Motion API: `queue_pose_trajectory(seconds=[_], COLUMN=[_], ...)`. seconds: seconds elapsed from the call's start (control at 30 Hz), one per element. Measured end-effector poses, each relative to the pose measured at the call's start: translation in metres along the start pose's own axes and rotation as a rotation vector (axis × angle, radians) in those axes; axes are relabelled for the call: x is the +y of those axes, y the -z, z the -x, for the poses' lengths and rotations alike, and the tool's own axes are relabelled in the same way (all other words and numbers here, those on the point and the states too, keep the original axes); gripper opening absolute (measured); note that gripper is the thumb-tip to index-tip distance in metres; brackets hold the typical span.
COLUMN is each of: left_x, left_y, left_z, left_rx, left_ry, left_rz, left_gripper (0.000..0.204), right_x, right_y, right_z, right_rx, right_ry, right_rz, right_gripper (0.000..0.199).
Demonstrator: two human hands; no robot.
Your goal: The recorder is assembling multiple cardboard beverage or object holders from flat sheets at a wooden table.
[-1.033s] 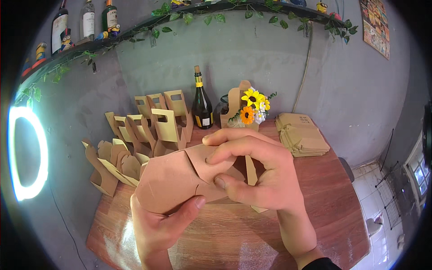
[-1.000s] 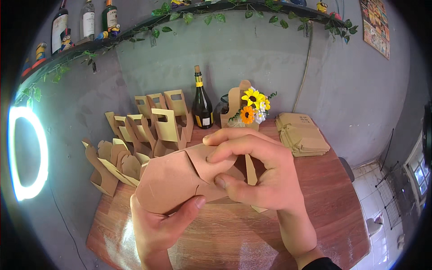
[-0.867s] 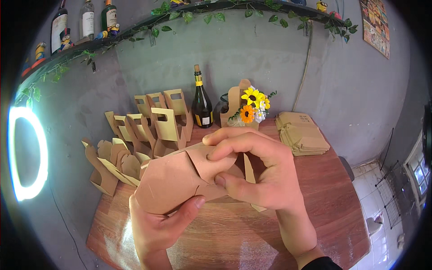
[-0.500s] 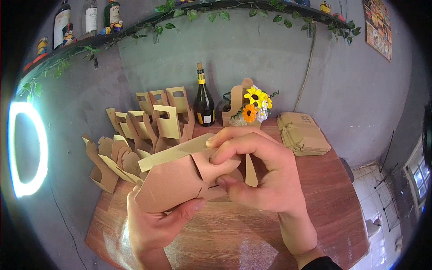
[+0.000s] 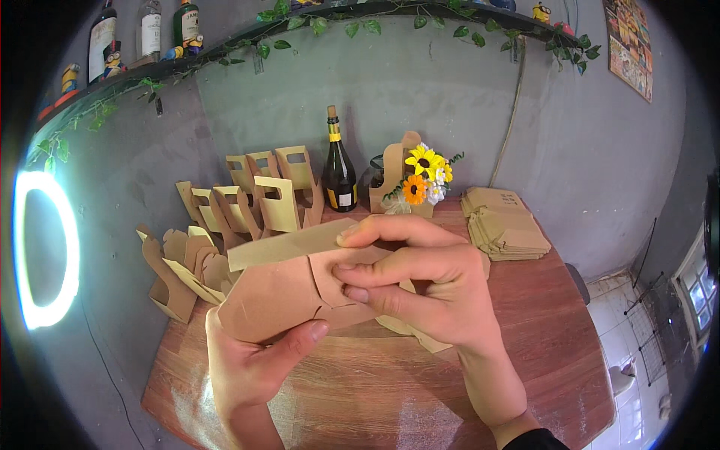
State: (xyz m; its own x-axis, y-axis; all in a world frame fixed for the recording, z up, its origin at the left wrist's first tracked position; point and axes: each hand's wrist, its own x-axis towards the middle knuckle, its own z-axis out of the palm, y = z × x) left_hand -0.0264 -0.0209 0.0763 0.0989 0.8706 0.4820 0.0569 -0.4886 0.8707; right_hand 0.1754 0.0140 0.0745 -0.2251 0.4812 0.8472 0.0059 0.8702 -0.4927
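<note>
A brown cardboard carrier (image 5: 274,296), partly folded, is held up above the middle of the table. My left hand (image 5: 259,360) grips its lower left side, with the thumb on the front panel and the other fingers hidden behind. From the right, my right hand (image 5: 420,281) pinches the carrier's right end, fingers and thumb pressed on overlapping flaps. A slit line runs between those flaps and the front panel. Along the top lies a paler strip of the board. Part of another cardboard piece (image 5: 420,335) shows below my right hand.
Folded carriers with cut-out handles (image 5: 276,204) stand at the back left, beside more loosely opened ones (image 5: 176,289). A dark corked bottle (image 5: 341,176) and a cardboard holder with artificial flowers (image 5: 390,176) are behind. Flat cardboard pieces (image 5: 506,229) are stacked at the right on the wooden table (image 5: 540,337).
My right hand has shifted left and its fingers now press flatter on the flaps. The gap between the flap and front panel has closed. The carrier has tilted slightly.
</note>
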Motion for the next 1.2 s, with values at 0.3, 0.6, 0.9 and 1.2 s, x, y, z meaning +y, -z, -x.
queue_pose_trajectory(seconds=[0.3, 0.6, 0.9, 1.2], left_x=[-0.004, -0.011, -0.005, -0.003], left_y=[0.000, -0.005, -0.006, 0.001], left_z=[-0.005, -0.014, -0.007, -0.007], left_rx=[0.028, 0.020, 0.034, 0.026], left_ry=[-0.099, -0.071, -0.070, -0.111], left_rz=[-0.058, -0.102, -0.236, -0.246], left_gripper=[0.025, 0.031, 0.021, 0.019], right_x=[-0.009, 0.008, 0.018, 0.024], right_y=[-0.009, -0.015, -0.028, -0.037], right_z=[-0.006, -0.006, -0.001, -0.002], right_rx=[0.063, 0.013, 0.177, 0.229], right_ry=[-0.094, 0.105, 0.005, 0.165], right_rz=[0.087, 0.317, 0.177, 0.283], right_gripper=[0.036, 0.047, 0.030, 0.025])
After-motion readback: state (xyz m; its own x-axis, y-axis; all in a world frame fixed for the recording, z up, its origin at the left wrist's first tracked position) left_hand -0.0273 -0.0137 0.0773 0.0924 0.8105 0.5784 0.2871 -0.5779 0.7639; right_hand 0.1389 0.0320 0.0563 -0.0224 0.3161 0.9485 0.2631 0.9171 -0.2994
